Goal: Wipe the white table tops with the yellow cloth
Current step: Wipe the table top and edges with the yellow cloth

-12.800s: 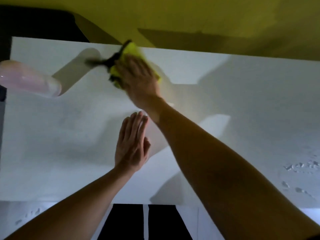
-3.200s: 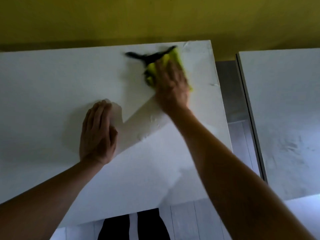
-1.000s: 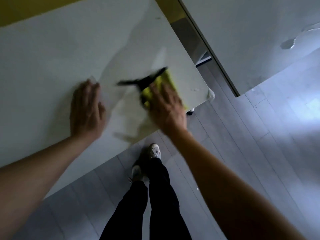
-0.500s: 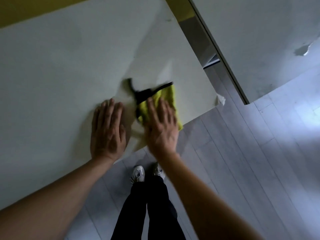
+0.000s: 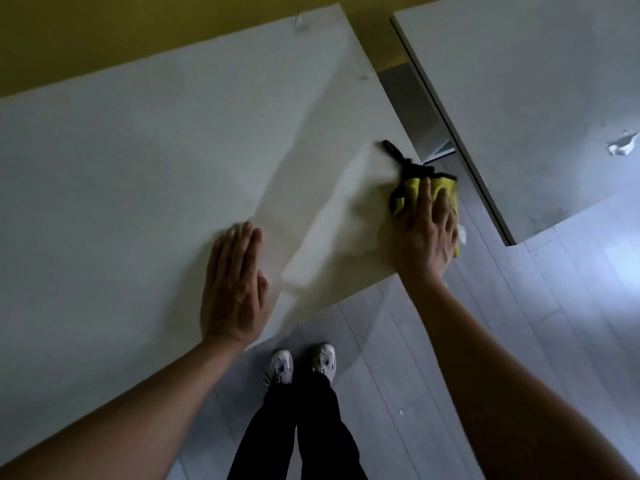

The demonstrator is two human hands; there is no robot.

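A large white table top (image 5: 138, 174) fills the left and middle of the view. My right hand (image 5: 424, 233) presses flat on the yellow cloth (image 5: 441, 187) at the table's near right corner, fingers straight. The cloth has a black edge and a black strap (image 5: 398, 157) trailing away from me; part of it hangs past the corner. My left hand (image 5: 235, 292) lies flat, palm down, on the table near its front edge, left of the cloth.
A second white table top (image 5: 540, 98) stands at the right across a narrow gap, with a wet patch (image 5: 621, 145) on it. Grey plank floor (image 5: 519, 341) and my legs and shoes (image 5: 301, 365) lie below. A yellow wall (image 5: 104, 36) runs behind.
My right hand has slid the cloth to the right, from beside my left hand out to the table's near right corner. My left hand stays flat on the table.
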